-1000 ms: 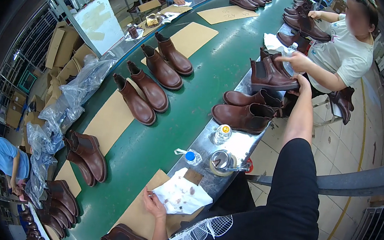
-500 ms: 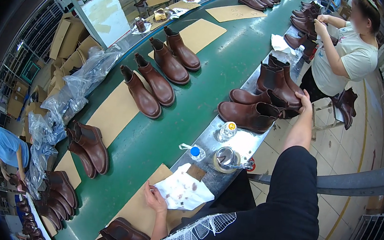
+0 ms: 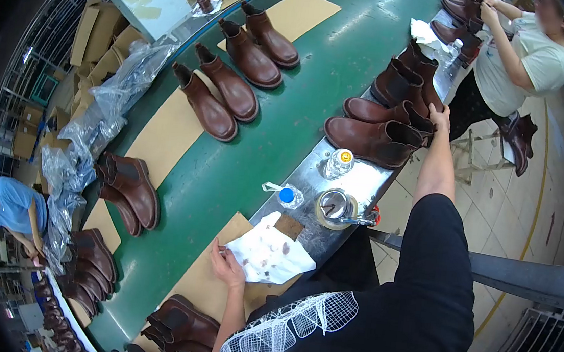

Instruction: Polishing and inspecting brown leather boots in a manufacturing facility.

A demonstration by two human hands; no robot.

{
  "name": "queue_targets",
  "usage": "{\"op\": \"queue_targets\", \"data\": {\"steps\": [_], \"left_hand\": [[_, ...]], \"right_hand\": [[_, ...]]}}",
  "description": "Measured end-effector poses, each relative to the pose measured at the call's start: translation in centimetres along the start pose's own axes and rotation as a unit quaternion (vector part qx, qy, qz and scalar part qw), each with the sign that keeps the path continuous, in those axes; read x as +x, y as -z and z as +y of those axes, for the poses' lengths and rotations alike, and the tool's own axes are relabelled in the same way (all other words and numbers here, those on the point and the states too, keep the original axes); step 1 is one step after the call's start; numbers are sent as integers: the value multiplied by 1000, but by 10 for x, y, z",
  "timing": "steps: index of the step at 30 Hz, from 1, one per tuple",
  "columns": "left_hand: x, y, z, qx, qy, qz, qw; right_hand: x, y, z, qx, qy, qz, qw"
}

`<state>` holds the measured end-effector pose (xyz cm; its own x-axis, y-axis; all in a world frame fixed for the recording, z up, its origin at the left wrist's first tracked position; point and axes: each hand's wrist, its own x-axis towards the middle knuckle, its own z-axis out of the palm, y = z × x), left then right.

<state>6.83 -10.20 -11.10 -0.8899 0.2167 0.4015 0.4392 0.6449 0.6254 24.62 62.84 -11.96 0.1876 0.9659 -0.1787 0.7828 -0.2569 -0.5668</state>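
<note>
so our right hand (image 3: 441,118) is now stretched way out along the metal counter (image 3: 363,184) and sits on the collar of the brown boots (image 3: 385,128) lined up at its far end. a second ago it was higher up, out near the boots in front of the co-worker in the white shirt (image 3: 527,60), so the arm has come back toward us and settled on the nearer group. fingers look curled over the top edge of the closest boot, though we can't tell if it's a real grip or just resting there.

left hand (image 3: 227,266) hasn't gone anywhere: it's flat and open on the edge of the stained white cloth (image 3: 267,256) spread on the cardboard sheet (image 3: 210,284), same spot as before.

between the two hands on the counter we've got a round tin (image 3: 335,207) with a tool lying across it, a small clear bottle with a blue cap (image 3: 285,195) and another with a yellow cap (image 3: 339,161). the green belt (image 3: 286,129) has slid the other boot pairs a bit closer to us.

our guess is that a boot is about to be pulled in toward the cloth.
</note>
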Motion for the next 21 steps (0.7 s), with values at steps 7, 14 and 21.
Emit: {"op": "queue_targets", "data": {"steps": [7,14,21], "left_hand": [[-5,7,-1,4,55,-13,998],[-6,0,-1,2,109,4,994],[-6,3,0,21,83,10,996]], "right_hand": [[27,9,-35,-123,-19,20,992],[94,19,-111,42,125,-138,982],[-5,24,-145,-34,140,-181,973]]}}
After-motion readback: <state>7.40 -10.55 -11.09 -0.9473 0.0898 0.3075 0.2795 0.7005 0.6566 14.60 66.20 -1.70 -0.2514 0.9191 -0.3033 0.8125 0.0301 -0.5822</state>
